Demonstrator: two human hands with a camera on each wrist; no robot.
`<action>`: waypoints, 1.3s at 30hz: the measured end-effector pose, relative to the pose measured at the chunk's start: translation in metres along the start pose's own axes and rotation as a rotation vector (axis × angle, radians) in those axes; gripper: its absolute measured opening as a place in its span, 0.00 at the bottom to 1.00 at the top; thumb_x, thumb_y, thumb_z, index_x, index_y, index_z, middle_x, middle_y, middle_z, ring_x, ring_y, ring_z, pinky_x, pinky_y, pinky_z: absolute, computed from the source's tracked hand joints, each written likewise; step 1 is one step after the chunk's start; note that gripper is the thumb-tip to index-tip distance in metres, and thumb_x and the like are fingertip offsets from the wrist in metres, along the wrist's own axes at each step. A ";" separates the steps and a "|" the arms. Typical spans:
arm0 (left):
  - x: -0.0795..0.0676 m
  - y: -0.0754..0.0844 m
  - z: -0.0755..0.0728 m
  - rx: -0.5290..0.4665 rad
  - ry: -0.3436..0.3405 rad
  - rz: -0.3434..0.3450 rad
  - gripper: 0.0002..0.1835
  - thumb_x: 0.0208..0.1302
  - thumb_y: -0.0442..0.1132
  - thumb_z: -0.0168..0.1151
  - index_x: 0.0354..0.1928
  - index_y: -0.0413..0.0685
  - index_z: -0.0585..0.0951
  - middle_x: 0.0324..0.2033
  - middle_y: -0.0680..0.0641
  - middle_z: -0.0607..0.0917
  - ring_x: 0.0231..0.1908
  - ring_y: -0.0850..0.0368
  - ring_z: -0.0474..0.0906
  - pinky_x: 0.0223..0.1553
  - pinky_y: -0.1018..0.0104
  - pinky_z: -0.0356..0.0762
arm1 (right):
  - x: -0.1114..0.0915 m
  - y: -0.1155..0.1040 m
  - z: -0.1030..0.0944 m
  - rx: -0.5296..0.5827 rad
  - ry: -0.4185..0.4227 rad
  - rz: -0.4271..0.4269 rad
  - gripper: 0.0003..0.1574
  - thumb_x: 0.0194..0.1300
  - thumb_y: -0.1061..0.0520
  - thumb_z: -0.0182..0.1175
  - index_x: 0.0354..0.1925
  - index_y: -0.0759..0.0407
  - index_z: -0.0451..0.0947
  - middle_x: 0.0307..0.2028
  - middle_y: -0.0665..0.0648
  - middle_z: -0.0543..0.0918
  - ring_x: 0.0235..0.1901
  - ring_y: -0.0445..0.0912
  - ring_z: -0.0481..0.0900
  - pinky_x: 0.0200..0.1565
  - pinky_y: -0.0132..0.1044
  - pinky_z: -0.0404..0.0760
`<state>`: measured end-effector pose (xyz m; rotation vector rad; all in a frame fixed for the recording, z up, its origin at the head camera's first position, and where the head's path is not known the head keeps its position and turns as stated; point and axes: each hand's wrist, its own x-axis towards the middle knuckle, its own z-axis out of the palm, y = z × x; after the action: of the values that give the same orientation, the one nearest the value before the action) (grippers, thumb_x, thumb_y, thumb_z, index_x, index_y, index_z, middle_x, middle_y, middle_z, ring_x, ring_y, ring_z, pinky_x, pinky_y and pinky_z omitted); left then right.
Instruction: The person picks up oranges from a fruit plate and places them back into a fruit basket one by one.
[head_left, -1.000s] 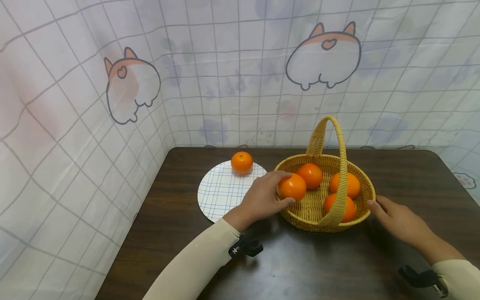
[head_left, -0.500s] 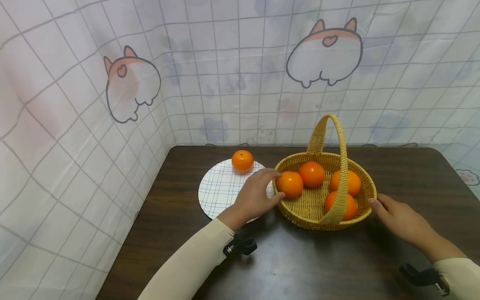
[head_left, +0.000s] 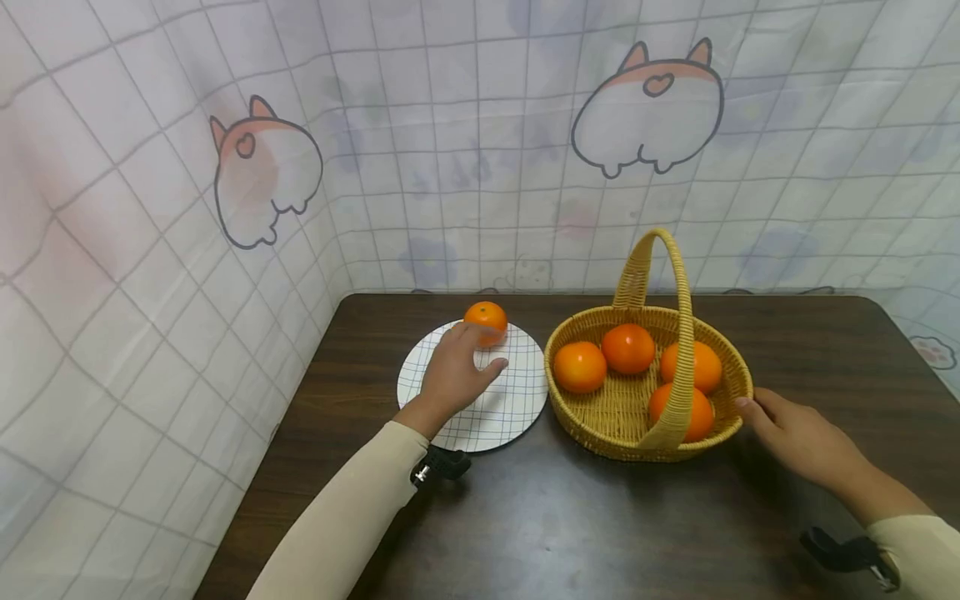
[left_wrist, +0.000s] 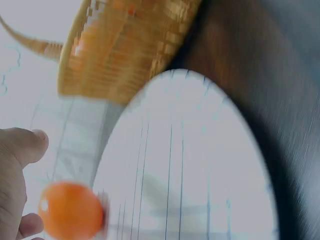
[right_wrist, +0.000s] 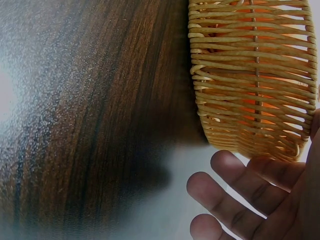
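In the head view my left hand (head_left: 452,372) hovers over a round white plate (head_left: 517,402) with blue grid lines, fingers and thumb spread apart and holding nothing. Its fingertips overlap a mandarin orange (head_left: 482,314) at the plate's back edge; the left wrist view shows this mandarin (left_wrist: 72,211) beyond the thumb. To the right stands a yellow wicker basket (head_left: 611,427) with a tall handle and several mandarins inside. My right hand (head_left: 813,446) pinches the basket's right rim, thumb on top and index finger against the outside, other fingers extended below in the right wrist view.
The basket's arched handle (head_left: 682,283) rises above the fruit. All of this rests on a dark wooden table (head_left: 600,525). White gridded cloth (head_left: 457,167) hangs behind the table and along its left side.
My left hand has let go of a mandarin in the left part of the basket and moved left over the plate, toward the mandarin there. My right hand has stayed at the rim.
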<state>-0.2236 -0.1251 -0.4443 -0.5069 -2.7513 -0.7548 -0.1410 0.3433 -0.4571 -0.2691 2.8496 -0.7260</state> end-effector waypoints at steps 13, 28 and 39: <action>0.022 -0.028 0.009 -0.082 -0.037 -0.157 0.38 0.61 0.53 0.75 0.70 0.48 0.73 0.65 0.43 0.70 0.64 0.44 0.69 0.63 0.47 0.73 | -0.008 0.007 0.002 -0.003 0.010 -0.002 0.39 0.83 0.40 0.39 0.69 0.73 0.65 0.56 0.78 0.78 0.50 0.71 0.80 0.42 0.68 0.78; 0.040 -0.031 0.011 -0.020 -0.073 -0.157 0.37 0.64 0.49 0.73 0.74 0.57 0.70 0.73 0.41 0.65 0.68 0.40 0.67 0.64 0.45 0.72 | -0.007 0.000 -0.002 -0.008 0.015 0.004 0.39 0.83 0.40 0.38 0.69 0.72 0.65 0.57 0.78 0.77 0.52 0.72 0.79 0.43 0.69 0.78; 0.044 -0.032 0.014 -0.110 -0.078 -0.175 0.29 0.63 0.42 0.73 0.64 0.48 0.75 0.67 0.43 0.73 0.60 0.44 0.74 0.60 0.49 0.76 | -0.002 -0.001 -0.002 -0.004 0.007 0.007 0.40 0.83 0.40 0.38 0.69 0.73 0.65 0.57 0.78 0.78 0.52 0.72 0.79 0.44 0.69 0.78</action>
<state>-0.2781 -0.1316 -0.4562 -0.3251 -2.8660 -0.9503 -0.1389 0.3434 -0.4546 -0.2575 2.8572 -0.7215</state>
